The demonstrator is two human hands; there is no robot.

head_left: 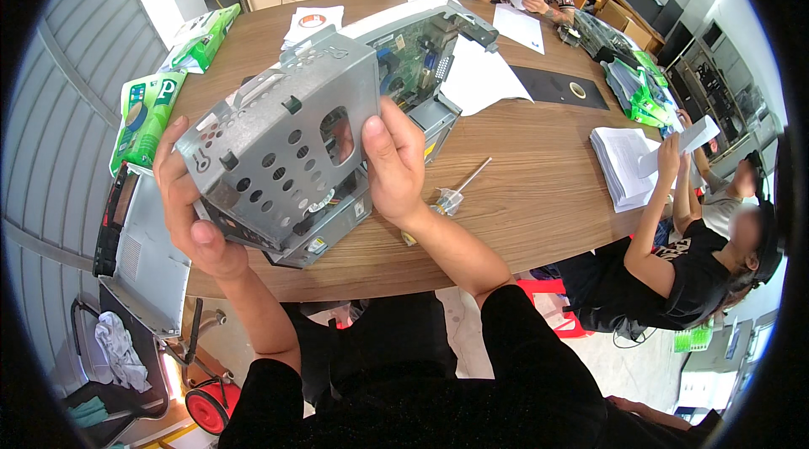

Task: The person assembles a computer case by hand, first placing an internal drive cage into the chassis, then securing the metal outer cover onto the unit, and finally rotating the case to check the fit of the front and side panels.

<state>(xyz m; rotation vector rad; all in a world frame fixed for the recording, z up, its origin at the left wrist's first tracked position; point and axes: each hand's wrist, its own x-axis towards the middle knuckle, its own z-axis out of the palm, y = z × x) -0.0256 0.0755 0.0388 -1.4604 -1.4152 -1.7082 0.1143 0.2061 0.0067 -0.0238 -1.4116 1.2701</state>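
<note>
My left hand (198, 226) is wrapped round the left end of a silver perforated metal drive cage (295, 125), fingers behind it and thumb at its lower corner. On its right edge, my right hand (394, 164) grips with the thumb on the front face. The cage is tilted up over an open desktop computer case (333, 228), which lies on the wooden table (522, 221). Past the cage, a green circuit board (413, 66) shows inside the case. Much of the interior is hidden by the cage. A screwdriver (474, 176) lies right of my right wrist.
Green-and-white packages (147, 122) lie at the table's left, above a detached grey panel (152, 251). A paper stack (622, 164) and a tape roll (577, 90) are to the right. Two people sit across the table; others at right hold paper.
</note>
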